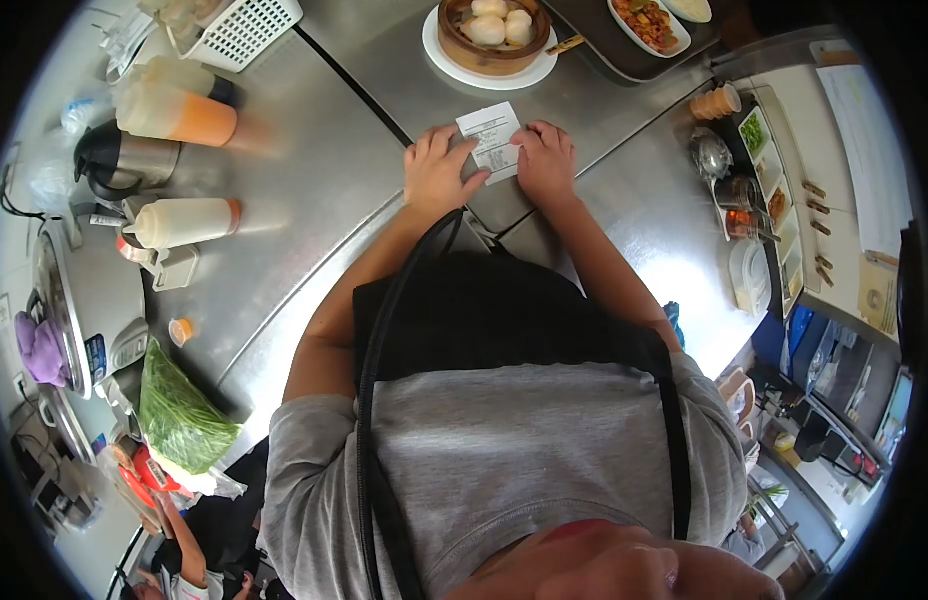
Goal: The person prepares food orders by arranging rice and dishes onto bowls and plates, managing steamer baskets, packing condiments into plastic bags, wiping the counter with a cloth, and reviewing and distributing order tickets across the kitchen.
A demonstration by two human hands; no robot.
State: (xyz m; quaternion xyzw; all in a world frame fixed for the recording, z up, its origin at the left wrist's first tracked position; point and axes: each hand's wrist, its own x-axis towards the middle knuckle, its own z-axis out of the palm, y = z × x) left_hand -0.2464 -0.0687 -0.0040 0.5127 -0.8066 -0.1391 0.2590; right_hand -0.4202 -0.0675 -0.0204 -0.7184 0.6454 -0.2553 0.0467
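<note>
A white printed receipt (492,142) lies on the steel counter between my two hands. My left hand (439,172) rests at its left edge, palm down, with the thumb apart from the fingers and the fingertips touching the paper. At the opposite edge my right hand (547,165) has its fingers bent, and the paper's edge is under its thumb and index finger. Just beyond the receipt stands a bamboo steamer (454,52) with several white buns (487,28), set on a white plate (446,72).
On the left stand an orange-filled container (189,113), a steel jug (149,160), a squeeze bottle (189,222) and a bag of greens (184,420). A dark tray (604,55) with dishes is at the back. Toppings containers (754,135) line the right. Another person's arm (187,545) shows at lower left.
</note>
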